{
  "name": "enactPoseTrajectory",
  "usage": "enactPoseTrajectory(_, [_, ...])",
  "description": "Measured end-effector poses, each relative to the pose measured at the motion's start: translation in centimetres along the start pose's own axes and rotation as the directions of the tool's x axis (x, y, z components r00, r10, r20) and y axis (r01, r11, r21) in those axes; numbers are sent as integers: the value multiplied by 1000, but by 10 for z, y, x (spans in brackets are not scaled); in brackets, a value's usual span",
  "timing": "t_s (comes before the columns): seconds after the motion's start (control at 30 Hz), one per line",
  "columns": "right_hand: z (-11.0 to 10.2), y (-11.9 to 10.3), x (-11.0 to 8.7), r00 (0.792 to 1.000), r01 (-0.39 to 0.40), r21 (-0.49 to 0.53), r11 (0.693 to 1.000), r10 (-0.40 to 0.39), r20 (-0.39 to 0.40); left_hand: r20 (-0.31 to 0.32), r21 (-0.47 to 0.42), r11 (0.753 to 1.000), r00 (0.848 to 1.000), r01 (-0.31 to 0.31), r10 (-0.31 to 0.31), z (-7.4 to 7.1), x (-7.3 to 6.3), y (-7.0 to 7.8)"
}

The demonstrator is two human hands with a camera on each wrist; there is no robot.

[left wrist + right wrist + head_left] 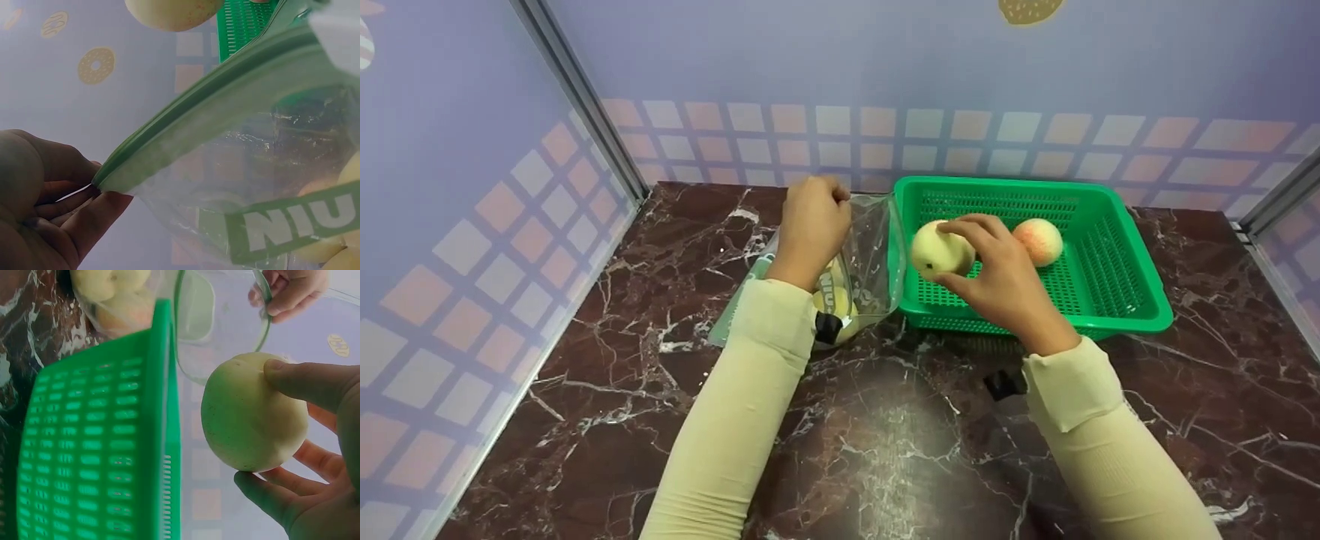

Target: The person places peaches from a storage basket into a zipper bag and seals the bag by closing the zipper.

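My right hand (997, 277) holds a pale yellow peach (941, 251) between thumb and fingertips over the left side of a green plastic basket (1144, 300). In the right wrist view, the held peach (253, 416) is beside the basket's rim, with the bag's open mouth behind it. My left hand (816, 225) pinches the rim of a clear zip bag (877, 247); the left wrist view shows thumb and fingers (104, 216) on a corner of its green seal strip (185, 101). Several peaches (320, 250) lie inside the bag, behind a green band lettered NIU.
A pink-blushed peach (1039, 241) lies in the basket. The bag stands against the basket's left side on a dark red marbled table (885, 435). A purple wall panel (810, 67) with printed squares closes off the back, and others stand at both sides.
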State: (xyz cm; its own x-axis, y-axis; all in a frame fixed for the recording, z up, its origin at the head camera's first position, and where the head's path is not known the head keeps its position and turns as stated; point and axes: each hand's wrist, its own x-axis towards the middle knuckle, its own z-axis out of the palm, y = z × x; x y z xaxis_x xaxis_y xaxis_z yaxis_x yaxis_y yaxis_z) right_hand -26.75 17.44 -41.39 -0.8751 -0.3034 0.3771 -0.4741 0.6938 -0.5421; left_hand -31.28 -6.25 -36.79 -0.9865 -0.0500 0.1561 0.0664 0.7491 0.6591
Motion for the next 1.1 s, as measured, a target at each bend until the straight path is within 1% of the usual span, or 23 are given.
enactPoseTrajectory(0.2, [7, -5, 2, 1000, 4, 39, 999, -5, 13, -12, -5, 1000, 1000, -11, 11, 0, 1, 0])
enactPoseTrajectory(0.4, [15, -10, 2, 999, 9, 58, 998, -11, 39, -36, 11, 999, 999, -38, 39, 2, 1, -1])
enactPoseTrajectory(0.57, [22, -14, 2, 999, 18, 60, 998, -20, 38, -40, 13, 999, 999, -34, 35, 3, 1, -1])
enactPoseTrajectory(0.8, [30, -18, 2, 999, 14, 72, 997, -18, 46, -27, 23, 999, 999, -27, 27, 3, -2, -1])
enactPoseTrajectory(0.93, [34, -19, 0, 999, 27, 64, 998, -30, 46, -24, 18, 999, 999, -31, 31, 4, -3, 0])
enactPoseTrajectory(1.1, [38, -20, 2, 998, 46, 75, 996, -48, 33, -42, 27, 999, 998, -38, 40, 3, 0, 0])
